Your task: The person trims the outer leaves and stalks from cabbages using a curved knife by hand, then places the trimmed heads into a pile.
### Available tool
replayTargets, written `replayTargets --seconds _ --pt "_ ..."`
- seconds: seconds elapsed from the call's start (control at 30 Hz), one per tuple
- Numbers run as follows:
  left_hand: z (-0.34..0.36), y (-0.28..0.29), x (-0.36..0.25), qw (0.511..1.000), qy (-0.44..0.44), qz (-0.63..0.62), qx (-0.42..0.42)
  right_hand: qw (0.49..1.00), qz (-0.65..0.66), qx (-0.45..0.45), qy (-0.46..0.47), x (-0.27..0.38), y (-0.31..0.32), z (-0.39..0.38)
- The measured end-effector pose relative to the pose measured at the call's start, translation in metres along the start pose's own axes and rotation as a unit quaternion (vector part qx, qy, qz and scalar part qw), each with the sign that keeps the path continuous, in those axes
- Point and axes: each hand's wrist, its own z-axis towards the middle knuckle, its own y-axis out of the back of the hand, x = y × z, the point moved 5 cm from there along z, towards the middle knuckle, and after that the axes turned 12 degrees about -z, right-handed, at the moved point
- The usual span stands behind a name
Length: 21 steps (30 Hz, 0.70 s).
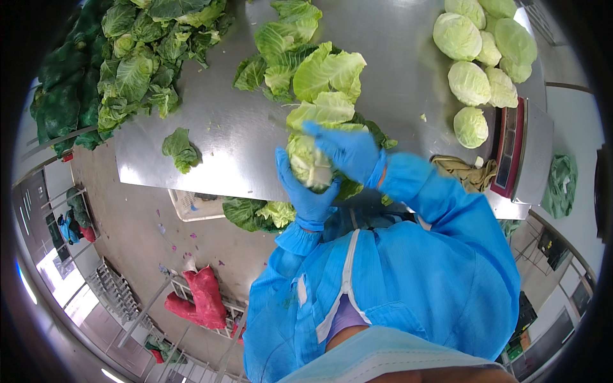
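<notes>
A pale green cabbage (300, 155) with its cut stem end showing is at the table's near edge, close to my body. My left hand (308, 196), in a blue glove, is wrapped round its left and near side and holds it. Over its right side is my gloved right hand (351, 152), touching the cabbage; its fingertips are smeared by motion, so whether they grip a leaf is unclear. Just beyond the hands lies a pale loose leaf (322, 110), with larger green leaves (329, 71) farther off. Darker leaves show partly beneath my right hand.
Several trimmed cabbages (469, 83) sit at the far right of the steel table (217, 121), by a red-framed scale (509, 150) and a brown cloth (466, 171). Leaves (137, 70) heap at the far left beside green net sacks (64, 115). A white crate (185, 207) stands below.
</notes>
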Motion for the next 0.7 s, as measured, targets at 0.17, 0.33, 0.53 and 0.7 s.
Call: replayTargets --seconds 0.17,0.33,0.53,0.7 --pt "0.0 0.016 0.023 0.988 0.099 -0.115 -0.017 0.983 -0.093 0.153 -0.042 0.015 0.003 -0.014" --pt "0.015 0.013 0.02 0.987 0.122 -0.104 -0.002 0.964 -0.193 0.184 0.01 0.003 -0.006 -0.02" --pt "0.016 0.013 0.018 0.992 0.115 -0.058 0.0 0.952 -0.198 0.231 -0.011 -0.007 -0.016 -0.012" --pt "0.016 0.013 0.02 0.994 0.101 -0.032 -0.004 0.96 -0.201 0.191 0.024 -0.003 -0.017 -0.007"
